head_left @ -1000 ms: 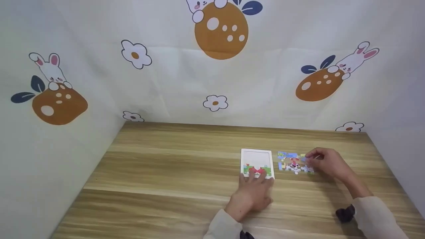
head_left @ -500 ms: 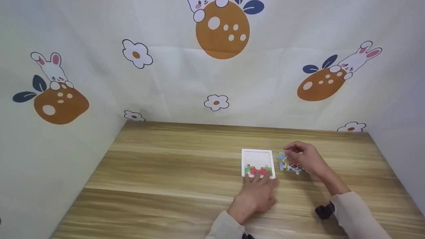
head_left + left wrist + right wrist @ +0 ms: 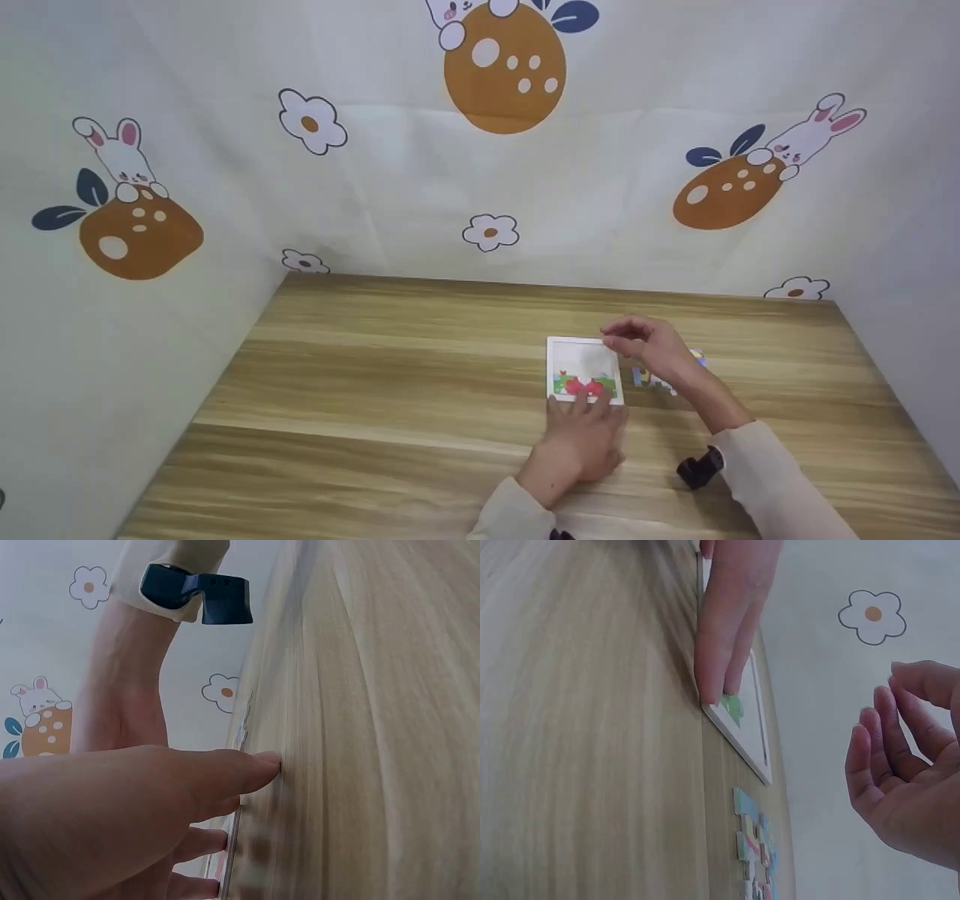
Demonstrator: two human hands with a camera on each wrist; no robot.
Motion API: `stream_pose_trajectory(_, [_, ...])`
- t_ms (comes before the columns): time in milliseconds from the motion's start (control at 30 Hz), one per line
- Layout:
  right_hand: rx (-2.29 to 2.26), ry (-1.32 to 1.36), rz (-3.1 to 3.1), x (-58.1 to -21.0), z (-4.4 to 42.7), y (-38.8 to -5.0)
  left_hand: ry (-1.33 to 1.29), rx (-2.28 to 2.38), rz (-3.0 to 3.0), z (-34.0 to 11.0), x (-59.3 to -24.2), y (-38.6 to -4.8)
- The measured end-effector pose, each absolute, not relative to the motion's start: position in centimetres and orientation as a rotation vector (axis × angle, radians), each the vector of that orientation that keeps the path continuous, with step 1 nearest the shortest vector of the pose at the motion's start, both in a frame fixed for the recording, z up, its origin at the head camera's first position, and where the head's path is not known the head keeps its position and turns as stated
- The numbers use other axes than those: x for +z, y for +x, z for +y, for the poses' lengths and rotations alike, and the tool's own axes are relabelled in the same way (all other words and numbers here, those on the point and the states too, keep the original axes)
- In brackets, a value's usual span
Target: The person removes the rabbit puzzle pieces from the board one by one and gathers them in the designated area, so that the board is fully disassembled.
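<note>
The near edge of a white tray [image 3: 581,356] is held down on a wood-grain table [image 3: 360,390] by the left hand [image 3: 581,442], whose extended fingers are spread over the rim, grasping nothing. The thumb is kept off to the side of the tray, as shown in the left wrist view. The tray is laid flat on the right half of the table, its lower part filled with green and red picture, its upper part left pale and bare. Above the tray's far right corner the right hand [image 3: 652,349] is poised, thumb and forefinger brought together at the tips and the other fingers bent; whether anything is grasped between the tips cannot be told. Just to the right of the tray, loose puzzle pieces [image 3: 751,844] in blue, yellow and white are clustered on the table, partly hidden in the head view by the right hand and wrist. Both arms are covered by pale sleeves [image 3: 780,480], and a black device [image 3: 699,469] is worn at the right wrist. The table is backed by a pale cloth [image 3: 405,165] printed with oranges, rabbits and white flowers
</note>
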State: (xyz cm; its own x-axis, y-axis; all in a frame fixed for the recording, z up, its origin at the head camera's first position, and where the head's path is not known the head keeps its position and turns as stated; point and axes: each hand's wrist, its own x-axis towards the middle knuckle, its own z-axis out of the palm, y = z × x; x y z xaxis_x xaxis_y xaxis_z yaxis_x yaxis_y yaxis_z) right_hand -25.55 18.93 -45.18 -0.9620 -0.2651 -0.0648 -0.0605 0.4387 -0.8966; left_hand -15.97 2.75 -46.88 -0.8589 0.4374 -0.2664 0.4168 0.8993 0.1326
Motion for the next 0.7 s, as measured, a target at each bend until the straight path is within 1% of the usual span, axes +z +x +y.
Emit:
stream_pose_trajectory(267, [-1.568,-0.264,2.272,-46.6,16.8,-26.1,0.650,0.084,2.785,2.7,-47.0,-16.1])
stream_pose_trajectory(467, [-1.507,-0.249,2.307,-47.6,15.7,-26.7,0.660,0.096,2.762,2.6,-47.0,-16.2])
stream_pose_trajectory(700, [-1.393,-0.308,2.386,-48.1,15.0,-26.9,0.653,0.110,2.743,2.4,-47.0,-16.2])
